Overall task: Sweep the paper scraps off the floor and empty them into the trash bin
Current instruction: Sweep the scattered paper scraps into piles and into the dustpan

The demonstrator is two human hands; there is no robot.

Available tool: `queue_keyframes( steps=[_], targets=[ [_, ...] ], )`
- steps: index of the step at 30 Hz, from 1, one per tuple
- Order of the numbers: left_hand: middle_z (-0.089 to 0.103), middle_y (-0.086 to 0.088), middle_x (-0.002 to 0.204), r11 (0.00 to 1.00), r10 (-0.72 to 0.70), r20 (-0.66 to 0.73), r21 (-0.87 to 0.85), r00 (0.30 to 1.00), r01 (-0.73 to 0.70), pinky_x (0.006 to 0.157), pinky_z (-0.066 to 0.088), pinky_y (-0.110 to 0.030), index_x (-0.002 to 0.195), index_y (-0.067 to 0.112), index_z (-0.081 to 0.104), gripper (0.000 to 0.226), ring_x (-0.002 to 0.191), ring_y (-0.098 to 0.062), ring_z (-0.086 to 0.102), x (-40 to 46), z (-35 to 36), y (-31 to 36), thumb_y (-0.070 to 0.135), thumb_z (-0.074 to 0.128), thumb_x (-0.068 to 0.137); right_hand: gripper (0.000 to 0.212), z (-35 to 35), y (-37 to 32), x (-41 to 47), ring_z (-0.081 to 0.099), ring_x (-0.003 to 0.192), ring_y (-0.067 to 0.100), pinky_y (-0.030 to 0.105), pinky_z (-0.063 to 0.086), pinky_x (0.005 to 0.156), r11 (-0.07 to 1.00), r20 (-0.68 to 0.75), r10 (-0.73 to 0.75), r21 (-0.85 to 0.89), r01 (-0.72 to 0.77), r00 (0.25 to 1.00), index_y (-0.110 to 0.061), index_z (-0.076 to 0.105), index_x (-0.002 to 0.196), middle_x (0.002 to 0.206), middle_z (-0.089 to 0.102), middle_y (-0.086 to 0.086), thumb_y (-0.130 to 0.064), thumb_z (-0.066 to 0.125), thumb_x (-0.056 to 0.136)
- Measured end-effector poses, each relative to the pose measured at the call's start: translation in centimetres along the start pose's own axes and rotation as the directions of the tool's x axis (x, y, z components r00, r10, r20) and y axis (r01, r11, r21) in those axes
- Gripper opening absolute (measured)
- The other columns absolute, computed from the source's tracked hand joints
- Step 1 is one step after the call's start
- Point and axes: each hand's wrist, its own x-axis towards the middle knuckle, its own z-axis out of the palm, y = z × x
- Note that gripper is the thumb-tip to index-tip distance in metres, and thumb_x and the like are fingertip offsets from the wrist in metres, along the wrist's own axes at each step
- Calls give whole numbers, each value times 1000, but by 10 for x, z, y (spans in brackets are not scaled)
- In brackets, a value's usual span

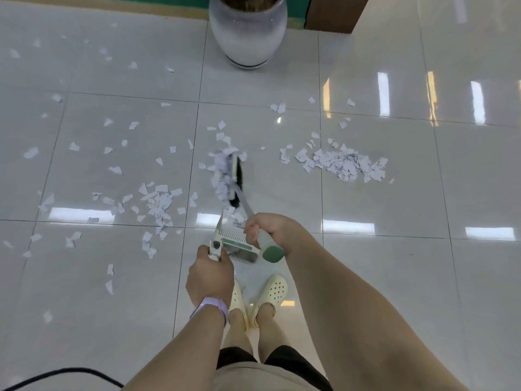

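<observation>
White paper scraps (pixel 158 198) lie scattered over the glossy tiled floor, mostly left of centre. A gathered heap of scraps (pixel 346 165) sits to the right. My right hand (pixel 267 227) is shut on the green-ended broom handle (pixel 269 248). The broom head (pixel 235 179), black-bristled, rests on the floor ahead of me with a clump of scraps against its left side. My left hand (pixel 210 273) grips the handle of the white and green dustpan (pixel 239 239), held upright just in front of my feet. No trash bin is in view.
A large white ceramic pot (pixel 248 32) stands at the back centre, with a brown wooden cabinet corner (pixel 335 12) to its right. A black cable (pixel 56 375) runs along the floor at the bottom left. My feet in cream clogs (pixel 265 294) stand below the dustpan.
</observation>
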Motion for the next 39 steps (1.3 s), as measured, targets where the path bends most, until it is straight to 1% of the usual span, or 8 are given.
queue_keyframes(
  steps=[5, 8, 11, 19, 24, 31, 37, 39],
  targets=[
    [54, 3, 65, 1000, -2, 26, 18, 1000, 1, 59, 38, -30, 96, 19, 56, 18, 65, -28, 52, 5, -2, -3, 38, 55, 96, 52, -20, -7, 3, 43, 36, 8, 15, 38, 34, 947, 295, -13, 311, -83, 955, -16, 37, 107, 56, 40, -1, 14, 64, 74],
    [64, -2, 73, 1000, 16, 50, -2, 999, -16, 59, 43, -30, 101, 20, 56, 18, 67, -30, 56, 9, 1, -2, 36, 56, 94, 22, -29, 1, -21, 44, 35, 8, 15, 37, 32, 953, 367, 26, 273, -134, 930, -6, 52, 87, 53, 42, -2, 10, 66, 78],
    [68, -7, 78, 999, 33, 82, -13, 996, -32, 58, 44, -31, 105, 17, 54, 22, 71, -34, 61, 5, 9, 2, 36, 55, 94, 28, -57, 29, -53, 40, 33, 4, 14, 32, 30, 973, 289, -27, 228, -41, 957, -7, 58, 65, 49, 41, -5, -6, 54, 92],
    [63, -7, 71, 998, 34, 80, -51, 996, -30, 60, 45, -32, 93, 18, 53, 16, 68, -34, 59, 0, 7, 4, 34, 55, 95, 42, -150, 96, -134, 39, 35, 7, 19, 36, 29, 828, 85, -186, 550, 110, 979, -10, 51, 67, 56, 39, -3, 12, 84, 56],
    [57, -6, 66, 999, 19, 69, -43, 997, -16, 60, 40, -32, 84, 18, 50, 22, 65, -32, 54, -4, 6, 12, 36, 54, 95, 25, -196, 97, -171, 37, 34, 4, 15, 36, 30, 737, -198, -211, 612, 289, 957, -16, 39, 79, 58, 36, -5, 1, 56, 82],
    [58, -9, 73, 997, -68, 48, -41, 997, 70, 71, 47, -39, 79, 17, 53, 31, 75, -37, 54, -32, 6, 16, 44, 62, 93, 26, -311, 62, -205, 35, 29, 5, 15, 32, 27, 641, -265, -207, 690, 335, 942, -20, 32, 80, 49, 35, -3, 0, 39, 96],
    [66, -16, 110, 878, -313, -128, -418, 941, 235, 86, 46, -41, 93, 9, 61, 31, 90, -37, 59, -75, 26, 76, 40, 63, 95, 33, -399, 35, -244, 35, 31, 4, 12, 34, 31, 556, -195, -266, 769, 315, 944, -17, 38, 73, 50, 34, -6, 4, 63, 72],
    [64, -19, 91, 735, -469, -125, -604, 874, 308, 73, 54, -32, 98, 10, 60, 30, 72, -28, 66, -78, 33, 96, 40, 64, 93, 26, -421, 28, -248, 35, 32, 5, 13, 34, 31, 530, -200, -266, 787, 316, 943, -19, 33, 77, 52, 32, -7, 0, 49, 85]
  ],
)
